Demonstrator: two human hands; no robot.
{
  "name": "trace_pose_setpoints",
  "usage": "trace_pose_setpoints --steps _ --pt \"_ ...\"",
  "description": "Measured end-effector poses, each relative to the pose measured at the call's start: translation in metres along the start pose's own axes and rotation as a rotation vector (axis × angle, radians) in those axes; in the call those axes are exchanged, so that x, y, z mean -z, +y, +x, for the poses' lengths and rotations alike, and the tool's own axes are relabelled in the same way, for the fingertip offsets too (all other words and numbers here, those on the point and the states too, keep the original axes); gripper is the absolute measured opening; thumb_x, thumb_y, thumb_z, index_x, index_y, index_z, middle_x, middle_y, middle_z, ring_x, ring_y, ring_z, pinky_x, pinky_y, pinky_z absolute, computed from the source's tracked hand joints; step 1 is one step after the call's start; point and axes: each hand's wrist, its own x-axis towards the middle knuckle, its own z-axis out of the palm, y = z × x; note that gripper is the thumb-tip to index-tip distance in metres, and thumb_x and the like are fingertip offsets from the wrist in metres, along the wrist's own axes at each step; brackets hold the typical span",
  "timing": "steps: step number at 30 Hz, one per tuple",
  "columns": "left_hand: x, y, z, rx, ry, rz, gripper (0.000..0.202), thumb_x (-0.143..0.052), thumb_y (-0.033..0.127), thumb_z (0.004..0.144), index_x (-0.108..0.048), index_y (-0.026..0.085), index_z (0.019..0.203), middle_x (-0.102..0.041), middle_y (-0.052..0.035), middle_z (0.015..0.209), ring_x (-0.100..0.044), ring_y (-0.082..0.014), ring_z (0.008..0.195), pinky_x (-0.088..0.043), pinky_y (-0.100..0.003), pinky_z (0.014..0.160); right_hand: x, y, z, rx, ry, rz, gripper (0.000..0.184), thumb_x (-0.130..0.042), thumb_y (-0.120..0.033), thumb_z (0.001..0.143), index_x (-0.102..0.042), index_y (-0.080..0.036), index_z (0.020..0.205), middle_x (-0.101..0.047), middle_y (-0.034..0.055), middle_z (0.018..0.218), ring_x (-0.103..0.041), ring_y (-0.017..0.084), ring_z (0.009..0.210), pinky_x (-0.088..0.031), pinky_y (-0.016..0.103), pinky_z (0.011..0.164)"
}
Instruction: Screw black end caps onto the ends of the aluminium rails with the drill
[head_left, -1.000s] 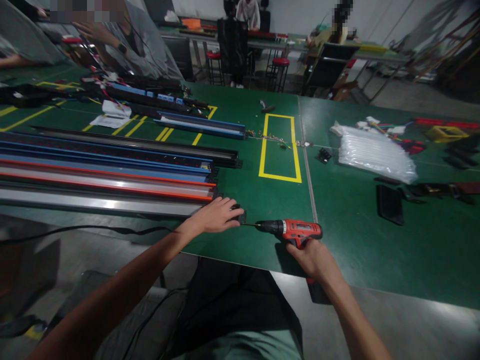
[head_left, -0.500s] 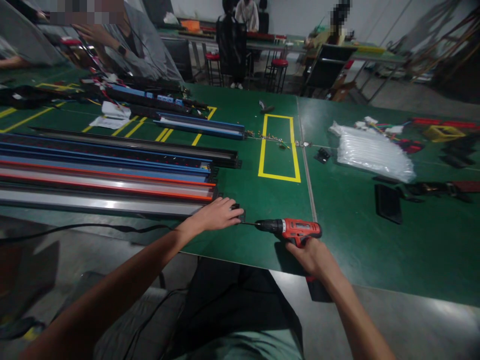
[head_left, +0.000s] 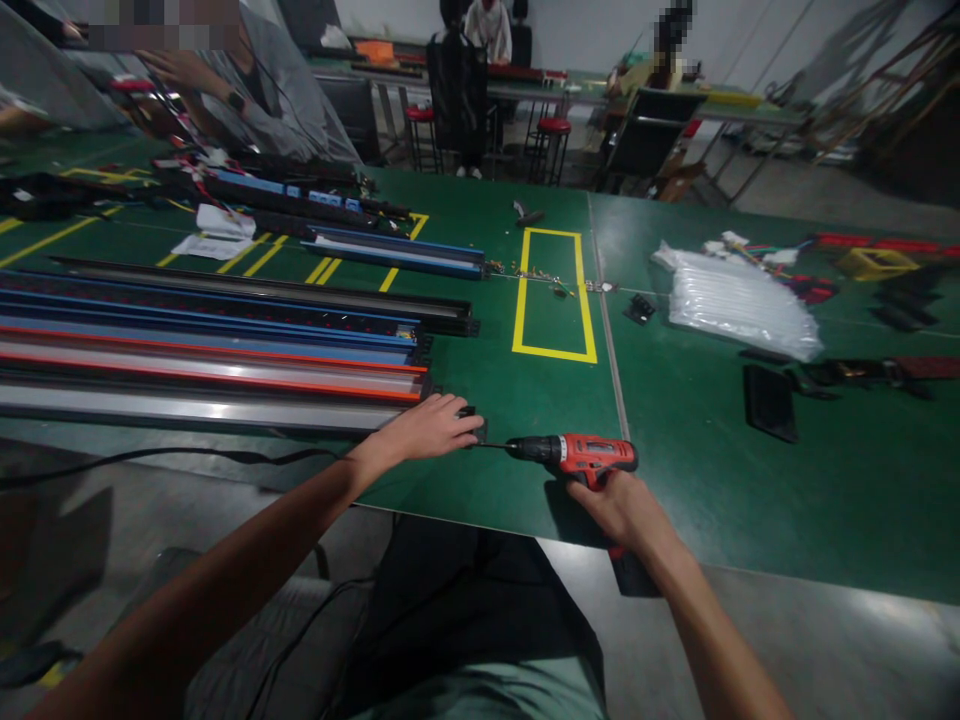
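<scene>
My right hand (head_left: 619, 507) grips the handle of a red cordless drill (head_left: 581, 456) lying level above the green table (head_left: 697, 470). The drill's bit points left at a small black end cap (head_left: 472, 428) on the nearest long silver rail (head_left: 187, 408). My left hand (head_left: 427, 430) lies over the end of that rail, fingers curled down on the cap. Beyond it lie more long rails, red, blue and black (head_left: 225, 335), side by side.
A yellow taped rectangle (head_left: 555, 295) marks the table's middle. To the right lie a clear plastic bag of tubes (head_left: 739, 302), a flat black piece (head_left: 769, 402) and small parts. A black cable (head_left: 172, 457) hangs below the table's edge. Other people work at far tables.
Almost nothing has moved; both hands and the drill stay where they were, and only the camera's view has shifted a little.
</scene>
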Motion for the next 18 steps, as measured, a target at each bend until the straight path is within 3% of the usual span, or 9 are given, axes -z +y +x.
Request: trace_pose_setpoints --steps 18 --pt "0.0016 0.0009 -0.0002 0.007 -0.033 0.043 0.042 -0.031 0.049 0.105 -0.060 0.028 0.127 -0.058 -0.0104 0.111 -0.057 -0.0242 0.096 -0.042 -0.035 0.082 -0.0031 0.0019 -0.0001 0.037 0.006 -0.017 0.038 -0.056 -0.051 0.086 -0.072 -0.017 0.083 -0.073 0.0122 0.075 -0.070 0.025 0.071 -0.042 0.031 0.062"
